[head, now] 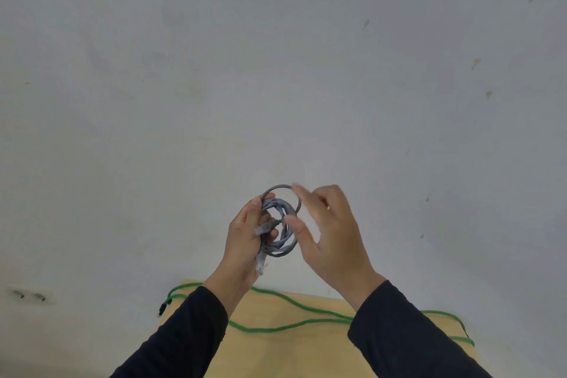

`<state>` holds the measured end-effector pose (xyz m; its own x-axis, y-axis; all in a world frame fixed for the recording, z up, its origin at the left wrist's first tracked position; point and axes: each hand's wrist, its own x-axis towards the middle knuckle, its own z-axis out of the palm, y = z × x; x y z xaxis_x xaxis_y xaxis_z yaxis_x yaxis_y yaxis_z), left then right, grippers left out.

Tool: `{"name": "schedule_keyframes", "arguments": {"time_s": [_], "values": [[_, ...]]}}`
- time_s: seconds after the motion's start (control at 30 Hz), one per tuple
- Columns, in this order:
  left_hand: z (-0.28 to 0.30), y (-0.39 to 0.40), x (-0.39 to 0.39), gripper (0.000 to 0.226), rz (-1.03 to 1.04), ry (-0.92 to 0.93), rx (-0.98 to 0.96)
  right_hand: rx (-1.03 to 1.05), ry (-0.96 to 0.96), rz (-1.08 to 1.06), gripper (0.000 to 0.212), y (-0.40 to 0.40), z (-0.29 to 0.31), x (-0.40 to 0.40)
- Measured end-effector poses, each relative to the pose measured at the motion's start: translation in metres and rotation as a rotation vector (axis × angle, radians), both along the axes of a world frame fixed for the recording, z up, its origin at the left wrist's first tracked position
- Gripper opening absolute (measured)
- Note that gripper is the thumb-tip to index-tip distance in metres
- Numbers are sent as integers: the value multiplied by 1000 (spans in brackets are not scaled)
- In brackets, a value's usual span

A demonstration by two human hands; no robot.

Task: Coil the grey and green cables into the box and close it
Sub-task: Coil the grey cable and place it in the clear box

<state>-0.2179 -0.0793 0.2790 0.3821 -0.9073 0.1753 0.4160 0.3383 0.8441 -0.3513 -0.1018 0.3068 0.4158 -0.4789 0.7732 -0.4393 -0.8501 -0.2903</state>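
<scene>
The grey cable (280, 209) is wound into a small coil held up in front of the wall. My left hand (245, 242) grips the coil's left side, and both clear plugs hang by its palm. My right hand (328, 233) is at the coil's right side, thumb against the loops and fingers loosely bent over the top loop. The green cable (294, 307) lies loose across the wooden table (285, 353) below my arms, with a black-tipped end hanging off the left edge. No box is in view.
A plain grey-white wall (276, 70) fills most of the view. A wall socket (29, 295) sits low at the left. My dark sleeves cover much of the table.
</scene>
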Motion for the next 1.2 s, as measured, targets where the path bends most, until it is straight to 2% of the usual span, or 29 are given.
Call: {"name": "schedule_keyframes", "arguments": {"time_s": [0.1, 0.23, 0.33, 0.53, 0.7, 0.8, 0.87, 0.97, 1.1, 1.2], "values": [[0, 0, 0, 35, 12, -91, 9, -153, 99, 51, 29, -1, -5, 2], [3, 0, -4, 34, 38, -190, 12, -290, 166, -17, 15, -6, -5, 6], [7, -2, -5, 34, 17, -198, 12, -316, 191, -8, 13, -9, -5, 10], [8, -6, 2, 37, -21, -158, 46, -213, 247, 135, 11, -8, -5, 16], [14, -11, 7, 37, 47, 9, 42, -67, 220, 274, 20, -6, -10, 14], [13, -13, 7, 36, 99, -49, -4, 179, 49, 291, 18, -12, -15, 11], [13, -13, 7, 36, 121, -107, -31, 230, -79, 210, 12, -14, -15, 14], [14, -14, 8, 36, 132, -160, -55, 310, -145, 116, 31, -15, -17, 17], [10, -16, 11, 35, 133, -211, -63, 385, -223, 212, 51, -12, -25, 23], [1, -16, 11, 36, 98, -193, -69, 424, -221, 139, 51, -15, -25, 26]]}}
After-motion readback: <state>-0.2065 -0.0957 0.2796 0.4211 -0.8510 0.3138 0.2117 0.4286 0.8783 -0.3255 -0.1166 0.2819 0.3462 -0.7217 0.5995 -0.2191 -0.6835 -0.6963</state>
